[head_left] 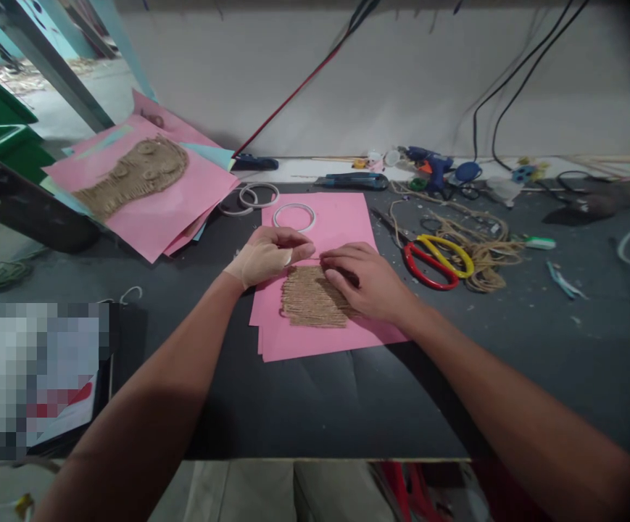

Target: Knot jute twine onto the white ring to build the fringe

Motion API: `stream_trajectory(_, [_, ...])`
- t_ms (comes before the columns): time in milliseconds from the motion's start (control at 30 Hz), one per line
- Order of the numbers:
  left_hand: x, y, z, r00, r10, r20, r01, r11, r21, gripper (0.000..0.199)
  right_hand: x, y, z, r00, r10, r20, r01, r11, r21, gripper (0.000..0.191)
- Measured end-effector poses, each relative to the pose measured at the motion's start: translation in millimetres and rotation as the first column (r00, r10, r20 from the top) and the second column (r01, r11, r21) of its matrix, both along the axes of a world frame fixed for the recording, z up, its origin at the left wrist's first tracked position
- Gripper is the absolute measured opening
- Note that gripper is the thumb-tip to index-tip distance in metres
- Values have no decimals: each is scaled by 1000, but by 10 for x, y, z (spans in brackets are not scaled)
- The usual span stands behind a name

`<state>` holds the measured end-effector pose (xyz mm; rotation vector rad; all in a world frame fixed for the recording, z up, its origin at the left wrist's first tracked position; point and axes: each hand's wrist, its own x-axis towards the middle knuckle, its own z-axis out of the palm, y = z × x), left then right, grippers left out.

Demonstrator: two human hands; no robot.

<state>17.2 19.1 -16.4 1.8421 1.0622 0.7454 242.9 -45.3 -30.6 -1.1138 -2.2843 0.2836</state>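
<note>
A block of brown twine (315,297), laid in close side-by-side rows, lies on pink paper sheets (293,346) on the dark tabletop. My left hand (271,255), with a beige wrap around its palm and wrist, is closed in a pinch just above the block's far edge. Opposite it, my right hand (361,279) is closed with its fingers curled over the block's upper right part. A thin strand that looks like twine shows between the fingertips of both hands; its ends are hidden. A white tape ring (293,217) lies on the paper beyond my left hand.
To the right lie red-and-yellow scissors (437,262) and a tangle of twine (491,250). A utility knife (354,180) and blue glue gun (428,163) lie along the back. Pink sheets bearing a twine shape (151,170) are stacked left; a dark tube (21,199) stands beside them.
</note>
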Motion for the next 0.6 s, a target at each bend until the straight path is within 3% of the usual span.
stream_trajectory(600, [5,-15,21,1000,-2,-24,2,1000,0,36,-18,-20,-19,999,-20,-45,19,1000,-23,24])
